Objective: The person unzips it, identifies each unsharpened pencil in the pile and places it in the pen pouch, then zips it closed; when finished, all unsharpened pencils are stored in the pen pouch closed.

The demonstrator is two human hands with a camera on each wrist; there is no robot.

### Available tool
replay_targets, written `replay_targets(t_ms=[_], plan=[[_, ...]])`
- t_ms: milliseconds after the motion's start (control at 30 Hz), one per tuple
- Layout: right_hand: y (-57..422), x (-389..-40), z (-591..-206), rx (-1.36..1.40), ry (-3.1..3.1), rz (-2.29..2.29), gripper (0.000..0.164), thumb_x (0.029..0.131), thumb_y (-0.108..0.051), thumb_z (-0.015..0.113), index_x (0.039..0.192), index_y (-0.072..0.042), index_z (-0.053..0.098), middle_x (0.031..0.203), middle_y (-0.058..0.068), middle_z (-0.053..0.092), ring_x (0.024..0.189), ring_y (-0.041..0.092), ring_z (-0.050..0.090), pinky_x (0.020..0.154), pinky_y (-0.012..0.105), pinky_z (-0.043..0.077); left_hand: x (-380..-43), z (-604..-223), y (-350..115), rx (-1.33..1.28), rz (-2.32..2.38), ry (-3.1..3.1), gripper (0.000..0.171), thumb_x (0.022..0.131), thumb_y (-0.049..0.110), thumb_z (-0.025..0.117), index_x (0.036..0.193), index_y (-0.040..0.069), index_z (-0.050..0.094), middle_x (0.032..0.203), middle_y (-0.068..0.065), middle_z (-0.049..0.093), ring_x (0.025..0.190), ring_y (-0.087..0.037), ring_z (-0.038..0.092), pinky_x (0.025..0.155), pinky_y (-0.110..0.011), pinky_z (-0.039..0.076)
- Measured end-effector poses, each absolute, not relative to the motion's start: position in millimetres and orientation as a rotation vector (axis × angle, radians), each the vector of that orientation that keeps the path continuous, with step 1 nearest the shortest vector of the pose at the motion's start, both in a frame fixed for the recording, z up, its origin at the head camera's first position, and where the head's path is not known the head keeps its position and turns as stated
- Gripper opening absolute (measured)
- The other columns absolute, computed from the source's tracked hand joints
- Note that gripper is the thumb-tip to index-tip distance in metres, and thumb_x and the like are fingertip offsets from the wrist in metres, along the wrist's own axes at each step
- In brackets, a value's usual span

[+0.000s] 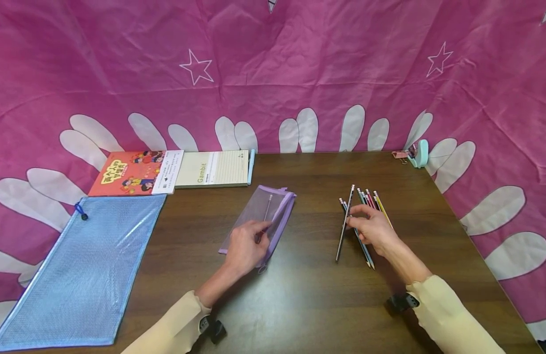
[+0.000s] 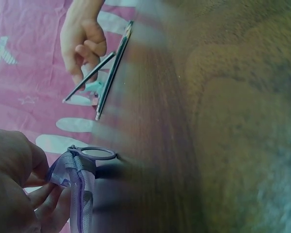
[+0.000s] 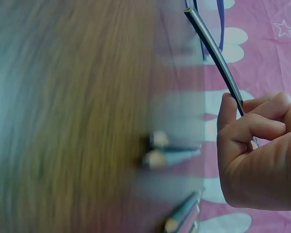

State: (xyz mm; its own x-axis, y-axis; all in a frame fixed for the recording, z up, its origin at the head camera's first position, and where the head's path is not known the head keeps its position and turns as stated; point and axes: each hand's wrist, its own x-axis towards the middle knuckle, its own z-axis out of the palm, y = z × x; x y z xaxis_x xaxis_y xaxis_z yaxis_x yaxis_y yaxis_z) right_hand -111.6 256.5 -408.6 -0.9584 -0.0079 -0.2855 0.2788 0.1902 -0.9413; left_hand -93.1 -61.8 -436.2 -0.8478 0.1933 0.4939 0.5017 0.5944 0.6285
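Pale sleeves [image 1: 449,314] nearest; left hand [image 1: 246,248], nearly closed, pinches purple mesh pouch [image 1: 254,212]; right hand [image 1: 373,229], likewise, pinches dark pencil [image 1: 341,241]; loose pencils [image 1: 364,251] right, blue bag [image 1: 87,270] near left.

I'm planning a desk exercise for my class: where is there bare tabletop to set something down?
Bare tabletop lies along the back between the notebook and turquoise object, between the purple pouch and the pencils, and in front between the cream sleeves. Crowded: the left side, with the blue bag and red book, and around the right hand.
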Motion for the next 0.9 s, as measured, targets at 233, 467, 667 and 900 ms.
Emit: replay_targets(t_ms=[233, 467, 667, 900], plan=[[230.5, -115.4, -413.7, 0.268, 2.122, -1.968, 0.019, 0.089, 0.002, 0.059, 0.104, -0.001, 0.048, 0.077, 0.008, 0.065, 0.046, 0.004, 0.039, 0.040, 0.016, 0.027, -92.9, -436.5, -61.3, -0.559, -1.141, -2.452, 0.031, 0.074, -0.008, 0.066, 0.102, 0.000, 0.078, 0.089, -0.010, 0.072, 0.067, -0.014, 0.062, 0.059, -0.031, 0.051], [205.2, -120.4, -414.6, 0.301, 2.097, -1.969, 0.015, 0.092, 0.001, 0.058, 0.103, -0.002, 0.048, 0.078, 0.009, 0.064, 0.045, 0.006, 0.039, 0.040, 0.017, 0.028, -92.5, -436.2, -59.7, -0.562, -1.147, -2.433, 0.031, 0.073, -0.007, 0.066, 0.101, 0.000, 0.077, 0.090, -0.010, 0.073, 0.069, -0.015, 0.064, 0.060, -0.031, 0.053], [186.4, -124.7, -418.3, 0.320, 2.058, -2.005, 0.016, 0.091, 0.003, 0.057, 0.102, -0.002, 0.047, 0.076, 0.007, 0.064, 0.044, 0.006, 0.038, 0.039, 0.016, 0.027, -93.2, -437.2, -59.4, -0.560, -1.147, -2.429, 0.031, 0.073, -0.008, 0.066, 0.101, -0.001, 0.077, 0.090, -0.011, 0.073, 0.068, -0.014, 0.064, 0.059, -0.031, 0.052], [165.5, -127.2, -422.8, 0.339, 2.033, -2.035, 0.013, 0.092, 0.003, 0.058, 0.100, -0.002, 0.049, 0.076, 0.007, 0.066, 0.044, 0.007, 0.037, 0.039, 0.017, 0.026, -93.1, -437.7, -59.0, -0.550, -1.152, -2.427, 0.031, 0.073, -0.008, 0.066, 0.101, -0.001, 0.077, 0.090, -0.011, 0.073, 0.067, -0.015, 0.064, 0.059, -0.032, 0.052]])
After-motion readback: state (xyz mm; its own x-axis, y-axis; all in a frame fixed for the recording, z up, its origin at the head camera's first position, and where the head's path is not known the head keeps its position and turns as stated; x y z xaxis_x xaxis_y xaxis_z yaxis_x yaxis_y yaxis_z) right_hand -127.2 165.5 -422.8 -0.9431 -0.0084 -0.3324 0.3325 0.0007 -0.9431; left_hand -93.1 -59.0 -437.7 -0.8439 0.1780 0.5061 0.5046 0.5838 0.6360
